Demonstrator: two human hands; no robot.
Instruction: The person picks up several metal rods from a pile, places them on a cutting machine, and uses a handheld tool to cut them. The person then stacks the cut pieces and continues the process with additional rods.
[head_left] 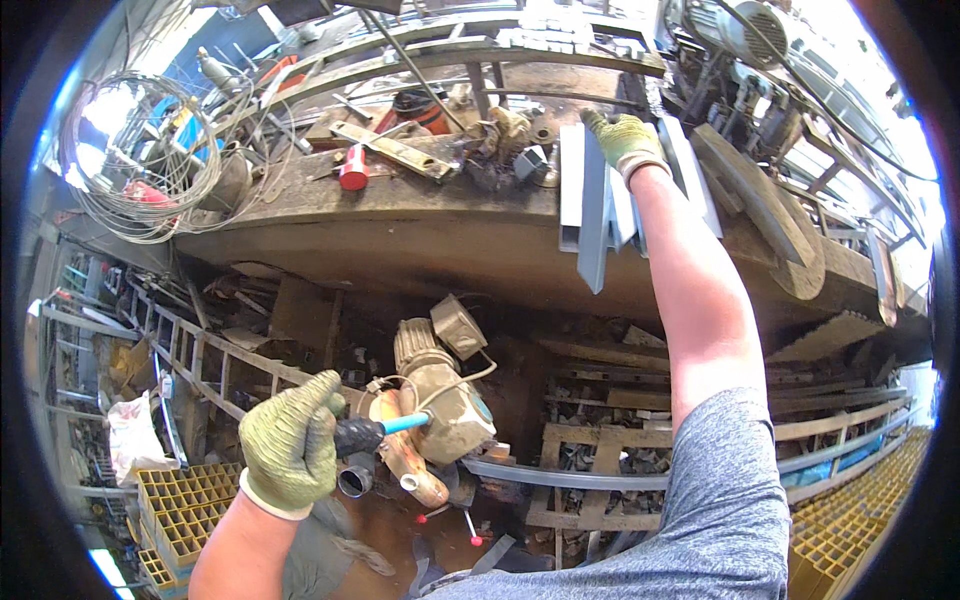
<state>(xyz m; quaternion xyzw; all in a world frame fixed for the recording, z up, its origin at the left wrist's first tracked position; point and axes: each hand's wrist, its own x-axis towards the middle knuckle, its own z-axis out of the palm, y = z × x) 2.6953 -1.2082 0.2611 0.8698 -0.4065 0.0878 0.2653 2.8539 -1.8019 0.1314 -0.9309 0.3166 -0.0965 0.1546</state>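
My left hand [290, 440], in a green-yellow work glove, is closed round the black grip of a tool with a light-blue shaft [405, 423]. The shaft points right, across a dusty electric motor unit [445, 410] below; the tool's kind cannot be made out. My right arm stretches far forward to the workbench. There my gloved right hand [628, 142] bends its fingers over the far end of a blue-grey metal angle bar [594, 225]. That bar juts past the bench's front edge, among paler metal profiles [570, 190]. The glove hides its fingertips.
A worn workbench [400, 195] spans the view, bearing a red can [353, 168], a spirit level [392, 152] and scrap. A wire coil [150, 160] hangs left. Yellow gratings [190, 510] stand lower left, a wooden pallet [605, 460] lower right. Another motor [735, 30] sits far right.
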